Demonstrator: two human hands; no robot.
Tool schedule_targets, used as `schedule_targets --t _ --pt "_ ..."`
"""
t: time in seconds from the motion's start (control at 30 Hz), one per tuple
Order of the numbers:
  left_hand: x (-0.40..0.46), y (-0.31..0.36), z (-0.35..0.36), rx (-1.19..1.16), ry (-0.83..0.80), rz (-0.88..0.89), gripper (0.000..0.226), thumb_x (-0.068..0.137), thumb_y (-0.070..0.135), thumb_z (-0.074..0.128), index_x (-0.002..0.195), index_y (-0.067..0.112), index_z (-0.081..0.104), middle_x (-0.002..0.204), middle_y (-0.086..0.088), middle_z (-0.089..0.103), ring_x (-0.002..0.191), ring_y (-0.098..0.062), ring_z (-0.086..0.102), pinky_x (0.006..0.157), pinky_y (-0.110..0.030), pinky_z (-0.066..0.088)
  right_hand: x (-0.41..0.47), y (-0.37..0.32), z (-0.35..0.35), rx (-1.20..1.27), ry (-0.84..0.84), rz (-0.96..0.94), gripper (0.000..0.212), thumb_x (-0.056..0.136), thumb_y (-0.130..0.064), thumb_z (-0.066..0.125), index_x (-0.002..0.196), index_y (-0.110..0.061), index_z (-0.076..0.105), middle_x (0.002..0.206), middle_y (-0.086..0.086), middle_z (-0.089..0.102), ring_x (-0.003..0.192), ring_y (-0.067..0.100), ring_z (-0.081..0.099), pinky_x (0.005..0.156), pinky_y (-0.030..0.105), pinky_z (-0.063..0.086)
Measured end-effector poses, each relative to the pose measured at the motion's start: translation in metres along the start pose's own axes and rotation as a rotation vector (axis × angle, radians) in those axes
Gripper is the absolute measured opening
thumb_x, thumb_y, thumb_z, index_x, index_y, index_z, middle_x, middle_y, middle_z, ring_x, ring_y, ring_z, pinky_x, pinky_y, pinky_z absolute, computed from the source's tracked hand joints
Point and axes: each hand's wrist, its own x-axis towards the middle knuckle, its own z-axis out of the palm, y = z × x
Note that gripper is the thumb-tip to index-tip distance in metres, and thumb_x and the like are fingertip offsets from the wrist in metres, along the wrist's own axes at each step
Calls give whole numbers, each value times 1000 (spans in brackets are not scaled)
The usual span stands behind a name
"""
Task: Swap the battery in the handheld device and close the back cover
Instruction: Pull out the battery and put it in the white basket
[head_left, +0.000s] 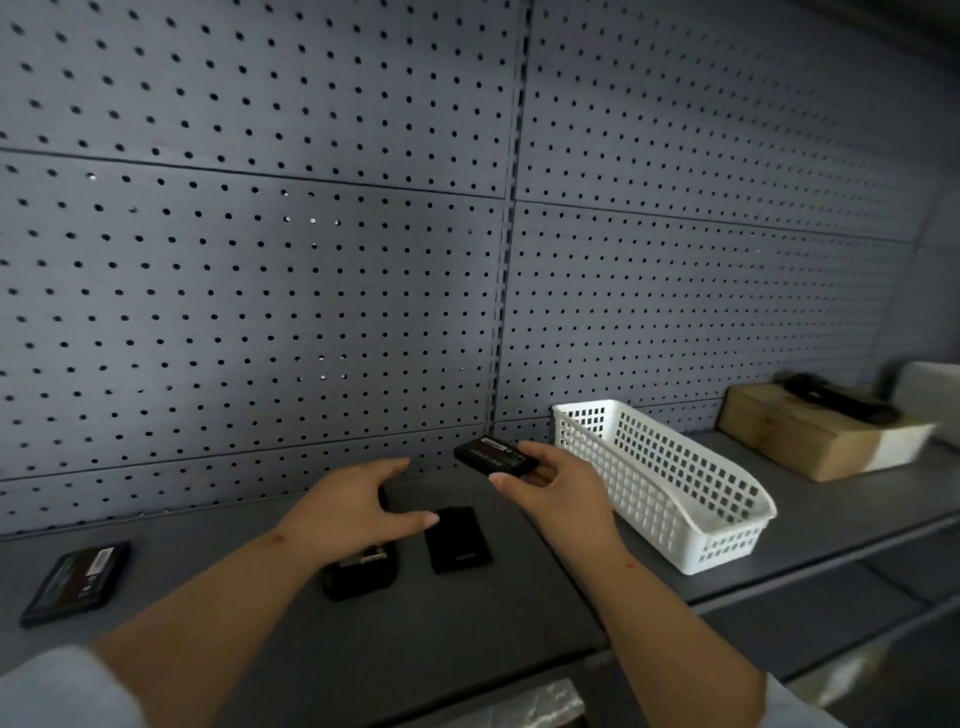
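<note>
My right hand (558, 496) holds a black battery (493, 454) with a white label above the grey shelf, near the pegboard wall. My left hand (358, 506) hovers with fingers spread over the black handheld device (361, 571), which lies on the shelf and is partly hidden beneath that hand. Its flat black back cover (457, 540) lies loose on the shelf just right of the device. A second black battery (78, 582) with a printed label rests at the far left of the shelf.
A white perforated plastic basket (670, 483) stands to the right of my right hand. Further right sits a cardboard box (810, 436) with a dark object on top. The grey shelf (467, 623) ends at a front edge near me; a pegboard wall rises behind.
</note>
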Motion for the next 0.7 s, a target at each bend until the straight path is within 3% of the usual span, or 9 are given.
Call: schedule_targets --t 0.17,0.3,0.4,0.57,0.7 --pt "28 36 18 -33 -78 31 98 57 71 60 139 26 31 148 6 36 132 -11 37 110 -27 29 16 11 -55 -24 92 -8 56 69 -28 79 120 -14 60 113 3 69 103 12 64 95 30 51" --pt "51 64 39 -49 -83 76 87 67 60 65 140 24 31 147 5 36 132 -11 37 108 -24 27 28 25 -96 -4 149 26 56 69 -27 80 119 -12 60 108 3 71 100 11 65 94 32 52" --pt "68 79 55 -97 -93 98 87 66 59 66 139 24 33 146 6 37 130 -9 38 106 -21 27 37 35 -122 -15 188 62 54 70 -26 79 118 -12 60 91 -3 70 86 6 66 81 23 54" --pt "93 97 79 -128 -100 130 94 60 64 66 138 23 34 146 6 38 128 -7 39 104 -18 26 50 54 -148 -148 205 139 55 70 -35 77 120 -18 59 94 -3 70 78 12 67 74 36 59" --pt "107 104 90 -150 -115 141 129 30 92 48 138 23 35 144 7 40 123 -3 40 102 -17 27 59 65 -156 -255 183 180 55 72 -37 74 121 -18 59 101 0 70 76 14 65 60 28 53"
